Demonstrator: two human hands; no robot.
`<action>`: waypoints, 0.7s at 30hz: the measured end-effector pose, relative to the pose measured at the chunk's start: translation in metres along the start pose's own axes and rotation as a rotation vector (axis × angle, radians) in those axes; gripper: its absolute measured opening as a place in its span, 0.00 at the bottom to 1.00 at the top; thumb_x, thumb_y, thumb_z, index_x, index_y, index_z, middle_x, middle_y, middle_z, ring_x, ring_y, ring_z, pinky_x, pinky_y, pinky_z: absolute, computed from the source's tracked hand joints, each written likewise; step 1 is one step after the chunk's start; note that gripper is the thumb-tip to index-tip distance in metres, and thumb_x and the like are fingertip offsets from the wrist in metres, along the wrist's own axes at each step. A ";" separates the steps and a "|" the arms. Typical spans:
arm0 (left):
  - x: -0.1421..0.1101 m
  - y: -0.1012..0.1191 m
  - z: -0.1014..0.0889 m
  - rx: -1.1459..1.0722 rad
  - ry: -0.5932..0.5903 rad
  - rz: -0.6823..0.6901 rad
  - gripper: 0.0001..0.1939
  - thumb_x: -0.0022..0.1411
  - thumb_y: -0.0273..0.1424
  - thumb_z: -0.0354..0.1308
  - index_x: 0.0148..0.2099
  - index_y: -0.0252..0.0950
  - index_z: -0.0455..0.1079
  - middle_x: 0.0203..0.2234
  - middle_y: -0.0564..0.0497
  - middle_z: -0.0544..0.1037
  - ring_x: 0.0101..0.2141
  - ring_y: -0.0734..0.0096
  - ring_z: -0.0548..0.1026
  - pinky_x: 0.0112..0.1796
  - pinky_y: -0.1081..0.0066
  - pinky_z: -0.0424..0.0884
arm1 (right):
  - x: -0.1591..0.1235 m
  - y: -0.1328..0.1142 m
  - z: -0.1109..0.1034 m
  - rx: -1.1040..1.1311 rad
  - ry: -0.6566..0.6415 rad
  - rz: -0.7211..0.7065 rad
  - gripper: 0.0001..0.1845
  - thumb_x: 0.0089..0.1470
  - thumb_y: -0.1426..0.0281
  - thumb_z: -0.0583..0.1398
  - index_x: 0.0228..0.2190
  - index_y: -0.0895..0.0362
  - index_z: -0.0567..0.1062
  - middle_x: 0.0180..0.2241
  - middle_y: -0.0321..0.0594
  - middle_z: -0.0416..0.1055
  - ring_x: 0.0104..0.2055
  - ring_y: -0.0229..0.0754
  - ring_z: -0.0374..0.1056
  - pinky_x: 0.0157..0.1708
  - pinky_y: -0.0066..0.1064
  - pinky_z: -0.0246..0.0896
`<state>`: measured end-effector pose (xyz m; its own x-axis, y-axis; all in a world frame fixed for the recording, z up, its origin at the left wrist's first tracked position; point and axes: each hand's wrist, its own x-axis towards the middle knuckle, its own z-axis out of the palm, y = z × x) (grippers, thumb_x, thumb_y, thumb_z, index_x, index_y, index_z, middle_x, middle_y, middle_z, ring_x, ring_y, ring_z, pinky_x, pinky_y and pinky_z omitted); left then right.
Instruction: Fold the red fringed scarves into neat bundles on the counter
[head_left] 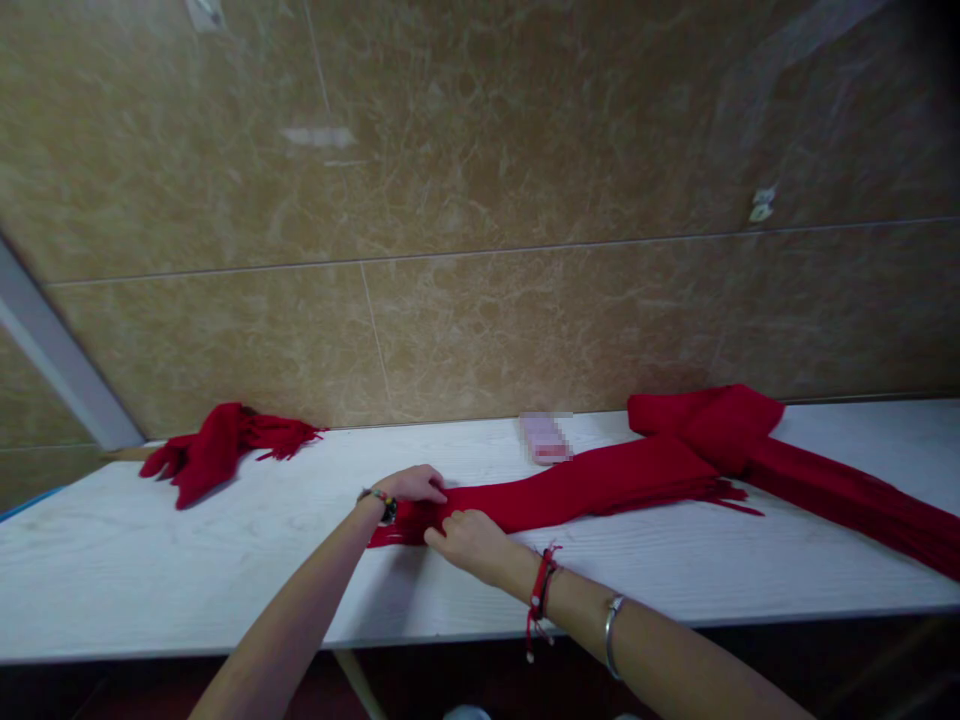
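A long red scarf (585,485) lies folded into a narrow strip along the white table, its fringe toward the right. At its left end my left hand (414,484) has its fingers curled down on the cloth, gripping it. Close beside it on the near side, my right hand (474,543) pinches the same end of the scarf. My hands partly hide the cloth between them. Just behind the strip lies a small pink flat object (545,438), pixelated so its kind is unclear.
More red scarf cloth (720,425) lies overlapped at the right, a long part running to the right edge. A crumpled red fringed cloth (214,455) rests at the far left. The white table (187,580) backs onto a brown tiled wall (480,330).
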<state>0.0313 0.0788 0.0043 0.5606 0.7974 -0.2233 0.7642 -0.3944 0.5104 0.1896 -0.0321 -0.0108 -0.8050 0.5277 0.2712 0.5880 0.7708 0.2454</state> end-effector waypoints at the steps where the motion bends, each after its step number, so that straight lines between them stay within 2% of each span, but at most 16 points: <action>1: 0.001 0.000 0.000 0.000 -0.006 0.001 0.11 0.43 0.36 0.57 0.27 0.33 0.72 0.16 0.56 0.71 0.21 0.75 0.64 0.24 0.75 0.59 | 0.000 0.002 0.000 0.000 -0.005 -0.020 0.06 0.56 0.76 0.50 0.35 0.59 0.66 0.28 0.43 0.70 0.31 0.42 0.67 0.26 0.31 0.60; 4: 0.000 0.002 -0.002 -0.011 0.001 0.011 0.09 0.43 0.35 0.57 0.24 0.34 0.70 0.15 0.57 0.69 0.19 0.76 0.63 0.23 0.75 0.57 | -0.001 0.008 0.000 0.016 -0.008 -0.078 0.07 0.57 0.74 0.49 0.34 0.58 0.67 0.29 0.41 0.69 0.33 0.41 0.66 0.28 0.30 0.59; 8: -0.006 0.001 -0.002 -0.057 0.026 0.029 0.10 0.44 0.34 0.56 0.30 0.34 0.71 0.21 0.55 0.73 0.24 0.74 0.66 0.27 0.75 0.60 | -0.006 0.015 0.007 0.003 -0.001 -0.081 0.07 0.55 0.75 0.51 0.30 0.58 0.69 0.31 0.42 0.68 0.34 0.41 0.64 0.29 0.31 0.58; 14: -0.007 -0.003 0.003 -0.132 0.070 0.025 0.12 0.46 0.35 0.55 0.32 0.34 0.71 0.27 0.52 0.75 0.29 0.71 0.69 0.33 0.73 0.63 | -0.005 0.010 0.011 -0.054 0.052 0.027 0.06 0.53 0.78 0.53 0.31 0.62 0.69 0.30 0.44 0.69 0.34 0.43 0.64 0.31 0.34 0.58; 18: -0.008 0.002 -0.001 -0.160 0.079 0.011 0.13 0.46 0.37 0.55 0.32 0.33 0.70 0.26 0.53 0.75 0.29 0.71 0.69 0.32 0.73 0.63 | -0.002 0.011 0.006 -0.015 0.080 0.117 0.06 0.54 0.77 0.52 0.32 0.60 0.68 0.30 0.43 0.69 0.34 0.43 0.64 0.32 0.34 0.58; 21: -0.013 0.013 -0.013 -0.223 0.064 0.000 0.16 0.49 0.39 0.54 0.37 0.34 0.69 0.23 0.54 0.74 0.26 0.73 0.68 0.28 0.74 0.62 | -0.001 0.018 -0.004 0.082 0.142 0.195 0.09 0.55 0.77 0.50 0.38 0.59 0.67 0.33 0.42 0.69 0.36 0.42 0.65 0.33 0.32 0.58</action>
<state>0.0301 0.0692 0.0242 0.5339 0.8274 -0.1740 0.6708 -0.2893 0.6828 0.2015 -0.0205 -0.0031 -0.6540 0.6186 0.4354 0.7183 0.6884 0.1009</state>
